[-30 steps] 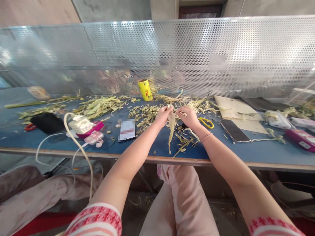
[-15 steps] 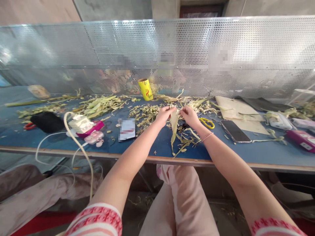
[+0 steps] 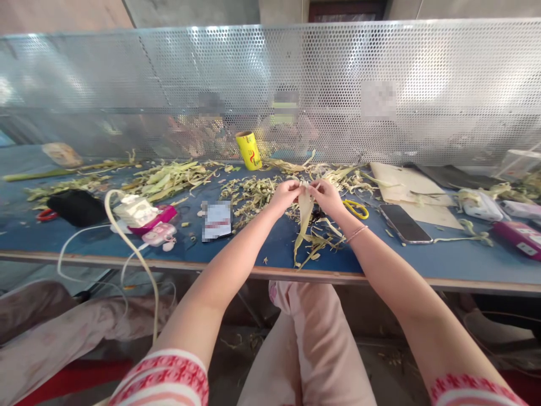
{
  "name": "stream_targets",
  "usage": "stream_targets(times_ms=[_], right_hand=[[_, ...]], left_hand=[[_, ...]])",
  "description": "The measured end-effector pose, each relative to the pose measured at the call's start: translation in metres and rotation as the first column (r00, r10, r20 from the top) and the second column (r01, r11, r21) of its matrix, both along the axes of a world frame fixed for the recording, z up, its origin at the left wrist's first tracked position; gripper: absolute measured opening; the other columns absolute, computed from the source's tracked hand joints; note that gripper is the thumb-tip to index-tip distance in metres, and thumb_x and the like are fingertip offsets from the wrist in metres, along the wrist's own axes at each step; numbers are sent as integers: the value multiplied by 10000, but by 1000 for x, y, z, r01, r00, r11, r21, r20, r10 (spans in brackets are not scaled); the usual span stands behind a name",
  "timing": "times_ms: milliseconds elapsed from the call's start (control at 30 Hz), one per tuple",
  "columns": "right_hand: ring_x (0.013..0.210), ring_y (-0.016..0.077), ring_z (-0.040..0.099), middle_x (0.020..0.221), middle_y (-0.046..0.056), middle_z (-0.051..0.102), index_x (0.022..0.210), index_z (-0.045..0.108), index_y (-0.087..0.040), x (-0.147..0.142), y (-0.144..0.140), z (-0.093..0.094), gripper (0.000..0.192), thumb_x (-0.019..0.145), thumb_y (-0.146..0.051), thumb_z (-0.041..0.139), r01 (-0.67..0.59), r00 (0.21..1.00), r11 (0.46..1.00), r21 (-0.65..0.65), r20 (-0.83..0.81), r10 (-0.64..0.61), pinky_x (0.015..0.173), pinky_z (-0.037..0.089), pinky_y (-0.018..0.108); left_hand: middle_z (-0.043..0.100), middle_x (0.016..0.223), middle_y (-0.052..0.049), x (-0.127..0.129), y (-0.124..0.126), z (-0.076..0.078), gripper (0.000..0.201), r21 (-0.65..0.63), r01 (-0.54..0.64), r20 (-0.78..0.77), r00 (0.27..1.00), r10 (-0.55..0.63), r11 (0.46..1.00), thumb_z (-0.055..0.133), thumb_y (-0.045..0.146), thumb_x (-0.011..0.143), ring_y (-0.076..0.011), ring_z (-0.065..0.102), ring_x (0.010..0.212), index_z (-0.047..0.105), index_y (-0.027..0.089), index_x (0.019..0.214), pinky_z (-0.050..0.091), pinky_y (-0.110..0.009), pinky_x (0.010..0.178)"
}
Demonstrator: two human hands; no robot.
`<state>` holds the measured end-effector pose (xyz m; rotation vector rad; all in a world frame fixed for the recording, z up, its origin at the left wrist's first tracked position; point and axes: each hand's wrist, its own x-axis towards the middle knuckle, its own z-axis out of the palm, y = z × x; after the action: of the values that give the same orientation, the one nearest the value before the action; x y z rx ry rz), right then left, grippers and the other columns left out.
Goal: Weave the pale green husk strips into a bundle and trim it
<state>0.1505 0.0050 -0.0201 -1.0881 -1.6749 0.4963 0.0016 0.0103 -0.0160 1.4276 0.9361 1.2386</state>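
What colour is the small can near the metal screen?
The can is yellow with a red mark; the head view shows it.

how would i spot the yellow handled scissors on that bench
On the blue bench, look just right of the person's right hand. The scissors lie flat between that hand and the dark phone, their bright yellow loops unlike the pale husk scraps.

Bare blue tabletop (image 3: 270,245) near the edge; husk scraps (image 3: 253,194), scissors (image 3: 355,208), phone (image 3: 403,224) crowding behind.

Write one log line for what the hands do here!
left hand: pinching leaf strip | right hand: pinching same strip | strip hangs over blue table
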Motion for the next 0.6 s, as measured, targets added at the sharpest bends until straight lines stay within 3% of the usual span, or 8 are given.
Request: stream_targets(times_ms=[167,300,600], right_hand=[[550,122,435,595,-28,502,714,532,-205,1,-2,2,164,758,-359,562,51,996,999,3,71,-51,590,382,274],[643,141,481,703,6,566,729,557,-204,0,-2,1,181,782,-378,560,34,997,996,79,68,-40,624,409,282],[889,185,537,932,59,549,777,614,-209,6,-1,1,189,781,-398,619,-256,967,947,192,39,253,667,466,298]], left_hand=[[581,621,16,0,1,-1,134,29,31,-32,999,-30,999,599,214,784,-91,558,577,546,143,684,449,-206,572],[567,596,22,1,3,-2,119,-34,7,7,1000,-7,999,586,199,781,-96,558,560,540,149,682,450,-214,569],[524,523,37,-4,6,2,135,-141,-72,142,986,92,987,575,155,767,-70,512,487,518,148,644,437,-198,554]])
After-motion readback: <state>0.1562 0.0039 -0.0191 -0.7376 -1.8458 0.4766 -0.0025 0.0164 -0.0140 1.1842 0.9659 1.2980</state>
